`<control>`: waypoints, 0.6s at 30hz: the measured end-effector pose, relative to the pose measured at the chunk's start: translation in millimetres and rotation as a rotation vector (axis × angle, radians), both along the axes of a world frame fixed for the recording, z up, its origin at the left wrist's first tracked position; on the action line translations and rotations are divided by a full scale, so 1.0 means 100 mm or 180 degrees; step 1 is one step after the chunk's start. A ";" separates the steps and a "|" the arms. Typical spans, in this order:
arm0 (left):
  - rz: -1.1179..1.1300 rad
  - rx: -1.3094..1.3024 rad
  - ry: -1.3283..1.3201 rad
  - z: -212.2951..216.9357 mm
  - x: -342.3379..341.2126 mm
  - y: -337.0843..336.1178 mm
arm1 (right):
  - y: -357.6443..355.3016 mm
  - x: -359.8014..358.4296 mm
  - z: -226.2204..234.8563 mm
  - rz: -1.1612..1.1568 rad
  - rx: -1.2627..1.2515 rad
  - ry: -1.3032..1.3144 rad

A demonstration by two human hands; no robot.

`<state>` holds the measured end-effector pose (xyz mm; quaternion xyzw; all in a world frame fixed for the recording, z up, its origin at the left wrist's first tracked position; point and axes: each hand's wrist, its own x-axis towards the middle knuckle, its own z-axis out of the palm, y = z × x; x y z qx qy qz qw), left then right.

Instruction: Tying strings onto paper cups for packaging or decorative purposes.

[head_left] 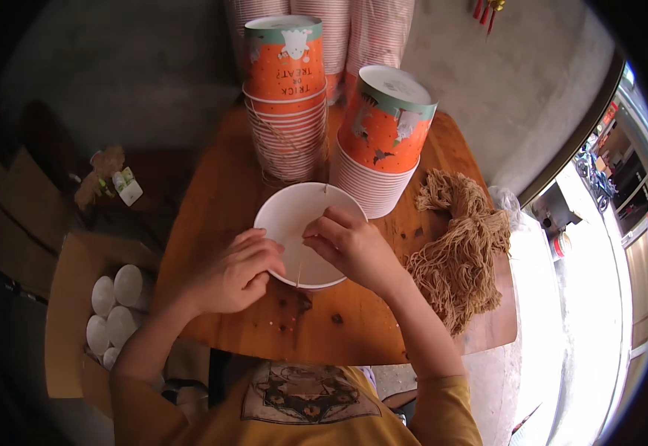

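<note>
A round paper bucket [287,215], white inside, stands mouth up on the wooden table in front of me. My left hand [238,271] is at its left rim, fingers curled over the edge and thumb lower down. Inside the mouth, my right hand [342,241] has thumb and fingers pinched together. A thin string [299,273] runs from the near rim up toward those fingertips; the pinched end itself is hidden. At the far rim a small bit of string [325,189] shows.
Two stacks of upside-down orange buckets, one left [287,70] and one right [383,137], stand behind. A bundle of brown strings [465,253] lies at the right of the table [212,215]. A cardboard box [64,312] of white cylindrical things sits low at left. Wrapped stacks [380,33] rise behind.
</note>
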<state>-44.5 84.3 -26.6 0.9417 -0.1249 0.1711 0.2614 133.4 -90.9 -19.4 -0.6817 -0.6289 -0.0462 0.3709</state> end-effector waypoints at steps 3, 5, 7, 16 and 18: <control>0.0571 -0.0673 0.0106 0.01 0.07 -0.14 | 0.08 0.00 -0.05 0.0080 0.0144 0.0206; 0.1022 -0.1051 0.0073 -0.03 0.15 -0.28 | 0.09 -0.03 -0.06 0.0041 0.0120 0.0291; 0.1399 -0.0273 -0.0278 -0.05 0.23 -0.37 | 0.11 -0.04 -0.04 0.0054 0.0003 0.0399; 0.1349 -0.0204 -0.0405 -0.11 0.16 -0.42 | 0.19 -0.09 -0.09 -0.0744 0.0271 0.0390; 0.1329 -0.0113 -0.0340 -0.08 0.06 -0.42 | 0.18 -0.13 -0.09 -0.0743 0.0278 0.0415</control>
